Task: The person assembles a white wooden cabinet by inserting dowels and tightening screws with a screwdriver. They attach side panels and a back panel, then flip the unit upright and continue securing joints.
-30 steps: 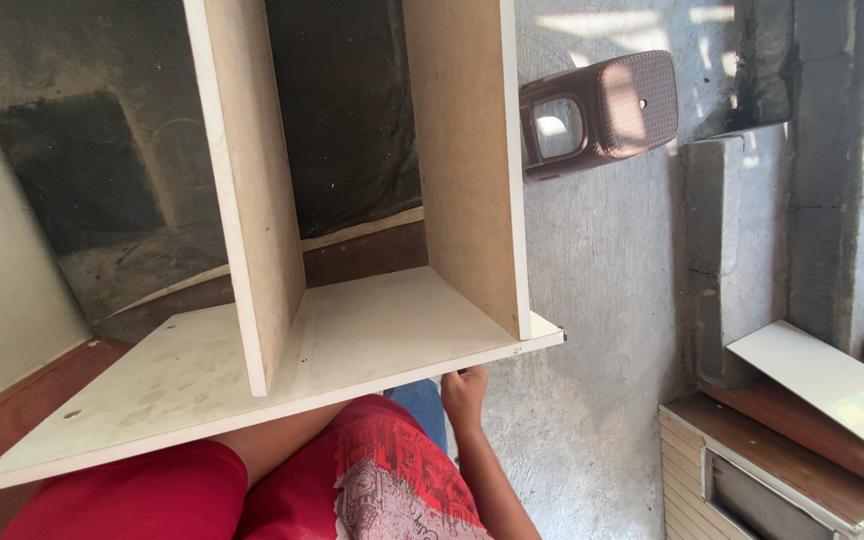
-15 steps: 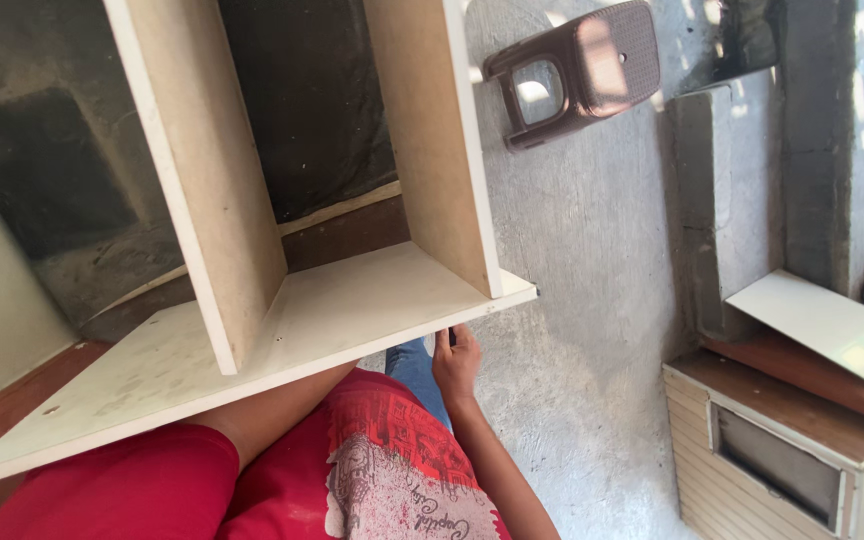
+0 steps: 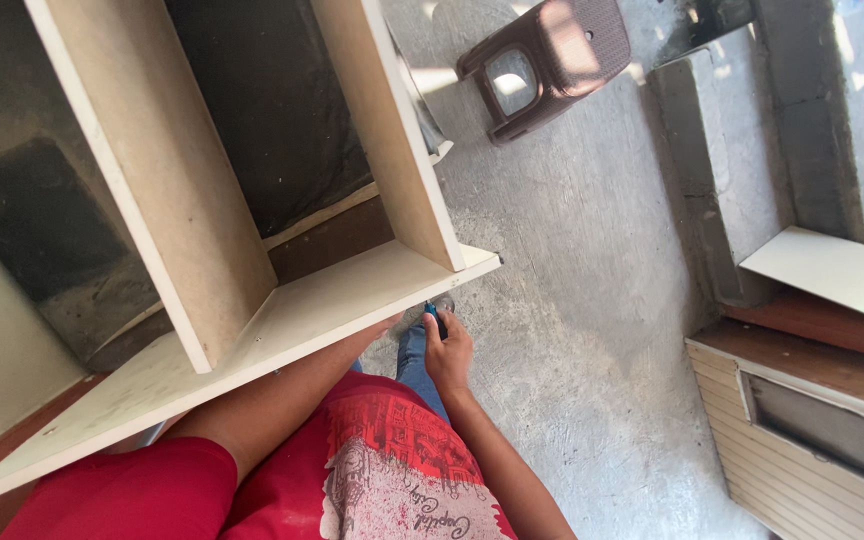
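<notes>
Gripping a small dark tool with a blue tip [image 3: 435, 318], the person's right hand [image 3: 449, 352] has its fingers curled around it, just below the corner of the cream-coloured wooden shelf unit [image 3: 282, 310]. The left arm runs under that unit's bottom board, so the left hand is hidden and its fingers cannot be told. Beyond, on the grey concrete floor [image 3: 572, 260], a brown plastic stool [image 3: 544, 62] lies tipped, well apart from the hand.
</notes>
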